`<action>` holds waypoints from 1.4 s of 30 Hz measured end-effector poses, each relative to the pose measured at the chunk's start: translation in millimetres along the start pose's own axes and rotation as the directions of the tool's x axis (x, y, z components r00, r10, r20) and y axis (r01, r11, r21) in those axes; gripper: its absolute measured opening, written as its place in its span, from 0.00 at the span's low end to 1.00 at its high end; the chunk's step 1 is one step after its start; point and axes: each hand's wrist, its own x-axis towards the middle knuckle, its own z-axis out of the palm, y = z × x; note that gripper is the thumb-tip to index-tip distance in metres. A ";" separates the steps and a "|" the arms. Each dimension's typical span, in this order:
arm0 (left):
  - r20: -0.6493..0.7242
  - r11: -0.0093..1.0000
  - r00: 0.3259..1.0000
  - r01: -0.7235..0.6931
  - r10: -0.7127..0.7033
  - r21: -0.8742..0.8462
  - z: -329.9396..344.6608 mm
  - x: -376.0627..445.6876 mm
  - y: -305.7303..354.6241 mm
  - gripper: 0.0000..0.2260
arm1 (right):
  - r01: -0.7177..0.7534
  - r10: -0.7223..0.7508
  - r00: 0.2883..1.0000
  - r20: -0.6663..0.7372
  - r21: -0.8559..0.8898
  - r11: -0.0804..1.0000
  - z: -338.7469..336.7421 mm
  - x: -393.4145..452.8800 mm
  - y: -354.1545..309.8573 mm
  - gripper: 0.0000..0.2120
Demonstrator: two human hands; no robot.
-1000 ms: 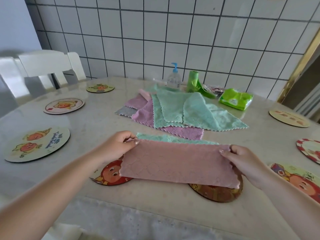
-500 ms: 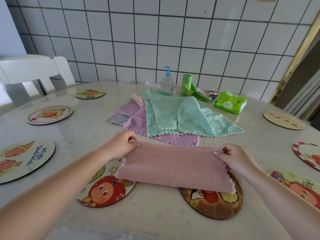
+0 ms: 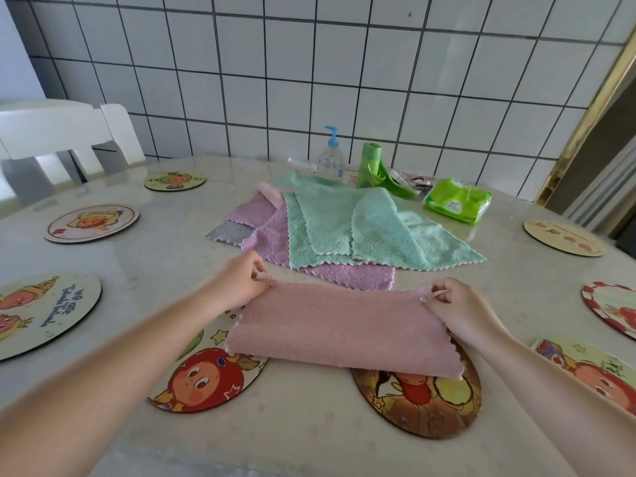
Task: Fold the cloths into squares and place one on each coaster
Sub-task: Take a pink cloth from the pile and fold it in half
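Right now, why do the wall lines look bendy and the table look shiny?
Head view: its wide lens bows the wall tiles toward the edges; bright light glares off the glossy table at left, washing out the chair; the pink cloth stays sharp.

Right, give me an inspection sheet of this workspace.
Surface: pale marble-look table, glossy.
Job's things: pink terry cloth folded to a rectangle, across two cartoon coasters; unfolded green, purple, grey cloth pile behind; other round coasters bare.
Clutter: blue-pump clear bottle, green bag roll, green wipes pack.
Grippers: left hand and right hand pinch the cloth's far corners.
Cables: nothing seen.
Surroundings: white tiled wall, white chair.
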 end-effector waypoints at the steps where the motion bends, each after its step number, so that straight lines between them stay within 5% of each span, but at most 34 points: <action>1: 0.000 1.000 1.000 0.017 -0.017 -0.007 0.7 0.7 0.0 0.09 | 0.006 -0.006 1.000 0.003 -0.005 1.000 -0.5 -0.7 -0.5 0.08; 4: 0.018 0.998 0.998 0.066 -0.067 0.003 -2.6 0.3 -0.6 0.19 | 0.016 -0.017 1.000 -0.014 -0.062 0.998 -7.0 -8.2 -7.9 0.12; 7: -0.049 0.923 0.998 -0.018 0.040 0.385 -8.8 -9.6 4.4 0.28 | 0.103 -0.124 0.989 -0.085 -0.221 0.970 -12.3 -23.5 -22.4 0.14; 9: -0.096 0.849 0.975 -0.123 0.199 0.513 -4.5 -21.9 18.6 0.25 | 0.226 -0.248 0.968 -0.044 -0.283 0.932 -7.8 -36.5 -40.7 0.15; 13: 0.030 0.863 0.898 -0.430 0.438 0.264 36.8 -41.4 62.9 0.14 | 0.456 -0.404 0.890 0.212 -0.371 0.809 28.9 -50.6 -71.1 0.17; 15: 0.097 0.851 0.880 -0.474 0.465 0.225 60.7 -40.1 72.3 0.18 | 0.507 -0.422 0.860 0.285 -0.396 0.766 50.1 -54.2 -77.7 0.21; 22: 0.173 0.829 0.943 -0.333 0.285 0.448 61.4 -48.2 48.9 0.27 | 0.404 -0.269 0.906 0.327 -0.480 0.778 47.7 -60.6 -59.4 0.41; 27: 0.185 0.827 0.971 -0.229 0.155 0.513 44.6 -49.6 34.7 0.41 | 0.344 -0.191 0.927 0.323 -0.529 0.776 31.7 -66.2 -50.3 0.43; 36: 0.142 0.870 0.990 -0.077 0.008 0.486 26.7 -51.5 19.4 0.32 | 0.254 -0.081 0.944 0.321 -0.548 0.797 17.2 -65.0 -33.3 0.43; 39: -0.001 0.876 0.971 -0.215 0.239 0.433 27.5 -60.8 28.2 0.28 | 0.265 -0.125 0.951 0.284 -0.536 0.801 13.8 -59.7 -38.8 0.34; 42: -0.045 0.843 0.861 -0.483 0.506 0.238 33.3 -84.2 51.7 0.15 | 0.329 -0.264 0.942 0.208 -0.404 0.853 15.3 -47.6 -56.2 0.23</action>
